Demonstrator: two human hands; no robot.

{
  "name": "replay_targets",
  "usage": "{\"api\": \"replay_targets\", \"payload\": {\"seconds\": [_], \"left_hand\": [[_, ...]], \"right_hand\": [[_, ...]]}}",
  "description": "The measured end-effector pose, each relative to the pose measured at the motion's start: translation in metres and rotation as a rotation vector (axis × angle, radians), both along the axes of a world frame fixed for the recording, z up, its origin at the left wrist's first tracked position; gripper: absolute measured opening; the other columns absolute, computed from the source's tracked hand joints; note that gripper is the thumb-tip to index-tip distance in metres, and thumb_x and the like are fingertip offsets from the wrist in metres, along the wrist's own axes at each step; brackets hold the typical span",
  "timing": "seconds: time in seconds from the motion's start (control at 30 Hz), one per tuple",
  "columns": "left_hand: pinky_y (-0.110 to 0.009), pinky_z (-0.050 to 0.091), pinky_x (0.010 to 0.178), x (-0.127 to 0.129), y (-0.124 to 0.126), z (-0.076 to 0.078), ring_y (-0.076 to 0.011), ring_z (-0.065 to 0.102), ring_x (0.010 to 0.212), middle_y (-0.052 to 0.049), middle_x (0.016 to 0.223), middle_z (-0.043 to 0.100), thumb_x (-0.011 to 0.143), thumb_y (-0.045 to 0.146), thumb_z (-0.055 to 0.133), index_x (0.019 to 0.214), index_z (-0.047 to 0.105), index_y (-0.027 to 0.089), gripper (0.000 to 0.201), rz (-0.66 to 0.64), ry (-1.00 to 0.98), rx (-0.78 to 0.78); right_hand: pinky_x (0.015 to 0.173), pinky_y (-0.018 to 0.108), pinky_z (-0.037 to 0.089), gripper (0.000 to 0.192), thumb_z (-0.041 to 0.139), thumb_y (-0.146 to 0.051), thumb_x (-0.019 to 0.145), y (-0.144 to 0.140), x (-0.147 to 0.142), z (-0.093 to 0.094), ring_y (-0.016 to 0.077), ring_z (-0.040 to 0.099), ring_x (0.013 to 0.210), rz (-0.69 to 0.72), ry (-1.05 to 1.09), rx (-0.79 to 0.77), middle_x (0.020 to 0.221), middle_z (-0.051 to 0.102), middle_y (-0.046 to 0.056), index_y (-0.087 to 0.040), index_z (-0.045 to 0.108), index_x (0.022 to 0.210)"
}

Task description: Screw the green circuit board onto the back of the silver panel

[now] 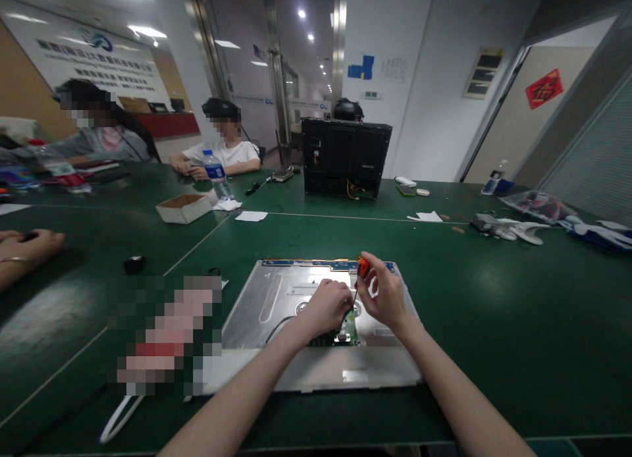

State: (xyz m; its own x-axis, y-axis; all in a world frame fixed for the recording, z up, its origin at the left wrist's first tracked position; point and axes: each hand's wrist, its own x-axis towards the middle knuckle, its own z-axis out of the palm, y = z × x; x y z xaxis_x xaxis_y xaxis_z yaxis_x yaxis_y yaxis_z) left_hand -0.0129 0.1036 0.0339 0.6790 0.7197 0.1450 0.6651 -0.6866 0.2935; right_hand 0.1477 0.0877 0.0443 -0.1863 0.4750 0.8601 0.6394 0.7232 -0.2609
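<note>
While both forearms reached in from the near edge, the left hand (323, 305) was curled shut, knuckles up, resting on a small green board (349, 326) at the middle of the panel (276, 299); whether it gripped anything, cannot tell. Right hand (388, 295) was closed around a screwdriver (362, 270) with an orange handle, held roughly upright, shaft pointing down between the two hands toward the board. Panel was a flat silver metal back lying on the green table (494, 325), close to the near edge, with a blue strip along its far edge and a dark cable (279, 326) looping on it left of the left hand. A pixelated patch covered the table just left of the panel; a white strap (118, 421) lay below it. Farther left, a small black object (134, 264) sat on the table and another person's hand (27, 246) rested at the left edge. Mid-table: open cardboard box (184, 207), water bottle (217, 175) just behind it, white paper slips (251, 216). Right side: white plastic parts (518, 231) and a plastic bag (538, 205), well apart from the panel. Far side: black monitor (344, 157) standing upright, back facing the camera, a person behind it mostly hidden. Two more people sat at the far left of the table.
</note>
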Motion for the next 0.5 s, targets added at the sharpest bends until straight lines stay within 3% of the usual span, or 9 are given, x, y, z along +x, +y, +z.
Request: {"api": "replay_targets", "payload": {"seconds": [0.5], "left_hand": [[-0.033,0.040,0.083,0.0000,-0.0004,-0.0002,-0.0218,0.064,0.090,-0.006,0.091,0.071,0.082,0.005,0.055,0.082,0.069,0.015,0.018,0.003,0.007,0.001]], "right_hand": [[0.043,0.019,0.041,0.043,0.052,-0.022,0.088,0.0017,0.0020,-0.0009,0.0080,0.051,0.050,0.004,-0.024,0.020,0.082,0.059,0.000,-0.023,0.040,0.130]]}}
